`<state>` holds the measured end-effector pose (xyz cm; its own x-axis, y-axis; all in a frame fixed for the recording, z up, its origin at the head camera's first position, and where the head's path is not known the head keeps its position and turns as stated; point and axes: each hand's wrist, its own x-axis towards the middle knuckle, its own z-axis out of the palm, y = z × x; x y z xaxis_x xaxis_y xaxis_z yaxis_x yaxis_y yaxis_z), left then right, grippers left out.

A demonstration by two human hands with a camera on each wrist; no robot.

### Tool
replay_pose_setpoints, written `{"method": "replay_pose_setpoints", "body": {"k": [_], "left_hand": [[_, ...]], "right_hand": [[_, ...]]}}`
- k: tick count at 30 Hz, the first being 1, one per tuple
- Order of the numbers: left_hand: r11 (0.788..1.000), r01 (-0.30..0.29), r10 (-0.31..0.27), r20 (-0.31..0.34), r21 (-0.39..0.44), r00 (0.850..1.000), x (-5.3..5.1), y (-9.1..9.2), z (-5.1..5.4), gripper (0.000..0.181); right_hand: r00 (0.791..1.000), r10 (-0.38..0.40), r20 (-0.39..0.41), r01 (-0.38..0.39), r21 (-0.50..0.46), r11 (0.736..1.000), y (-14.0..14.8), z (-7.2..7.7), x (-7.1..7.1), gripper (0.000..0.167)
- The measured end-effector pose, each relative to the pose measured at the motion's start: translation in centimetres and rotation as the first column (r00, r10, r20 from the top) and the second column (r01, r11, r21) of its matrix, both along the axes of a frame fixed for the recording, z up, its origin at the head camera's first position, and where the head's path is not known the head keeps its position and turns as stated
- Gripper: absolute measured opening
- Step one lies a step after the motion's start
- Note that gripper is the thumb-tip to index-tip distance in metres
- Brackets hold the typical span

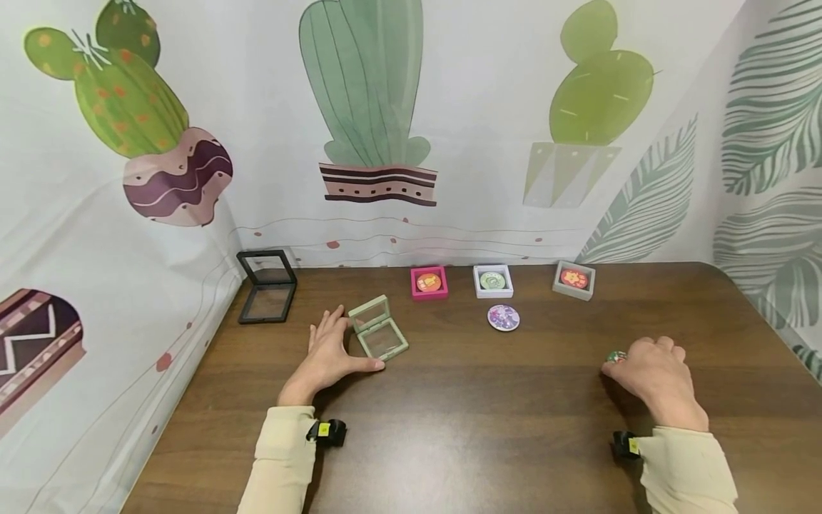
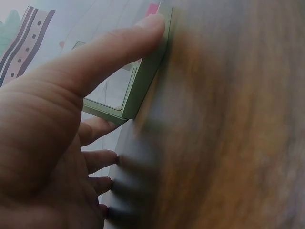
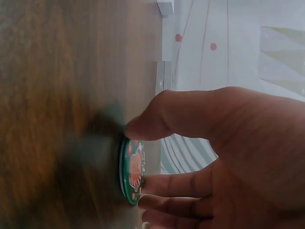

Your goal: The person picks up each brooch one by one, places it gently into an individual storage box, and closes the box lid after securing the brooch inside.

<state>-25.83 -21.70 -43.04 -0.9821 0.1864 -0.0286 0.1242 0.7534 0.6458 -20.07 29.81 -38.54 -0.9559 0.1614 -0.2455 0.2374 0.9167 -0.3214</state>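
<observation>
A pale green square case (image 1: pixel 383 338) lies opened on the table, its clear lid tilted up. My left hand (image 1: pixel 332 355) spans its left side, the thumb at the front edge and a finger near the hinge end; in the left wrist view the thumb rests on the green frame (image 2: pixel 143 86). At the right, my right hand (image 1: pixel 658 371) pinches a round green badge (image 1: pixel 616 356) between thumb and fingers. The right wrist view has the badge (image 3: pixel 133 169) at table height, its printed face towards the fingers.
An opened black case (image 1: pixel 266 303) stands at the back left. Along the back edge are a pink box (image 1: pixel 429 293), a white box (image 1: pixel 494 292) and a grey box (image 1: pixel 574 291), each holding a round badge. A purple badge (image 1: pixel 504 318) lies before the white box.
</observation>
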Motion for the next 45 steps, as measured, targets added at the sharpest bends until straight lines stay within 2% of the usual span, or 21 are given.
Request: {"method": "replay_pose_setpoints", "body": {"k": [8,12,16,22,35,45], "left_hand": [[1.0,-0.004,0.004,0.001,0.0,1.0,0.0,0.0,0.1,0.092],[1.0,-0.005,0.005,-0.001,-0.006,1.0,0.0,0.0,0.1,0.092],[1.0,-0.007,0.007,-0.005,-0.009,1.0,0.1,0.0,0.0,0.092],[1.0,-0.008,0.008,-0.005,-0.012,1.0,0.2,0.0,-0.1,0.092],[1.0,-0.004,0.003,-0.013,-0.009,1.0,0.3,0.1,0.0,0.092],[1.0,-0.002,0.002,-0.005,-0.005,1.0,0.3,0.3,0.1,0.091]], "right_hand": [[1.0,-0.002,-0.023,0.002,-0.016,1.0,-0.2,-0.2,-0.2,0.06],[0.996,0.009,-0.091,-0.014,-0.05,0.999,-0.4,-0.5,-0.4,0.052],[0.983,0.026,-0.181,-0.041,-0.08,0.996,-0.7,-1.0,-0.6,0.047],[0.964,0.049,-0.26,-0.082,-0.116,0.99,-1.8,-1.5,-1.1,0.051],[0.933,0.086,-0.349,-0.146,-0.15,0.978,-4.7,-1.9,-2.0,0.048],[0.922,0.1,-0.374,-0.176,-0.174,0.969,-6.7,-1.6,-2.3,0.045]]}}
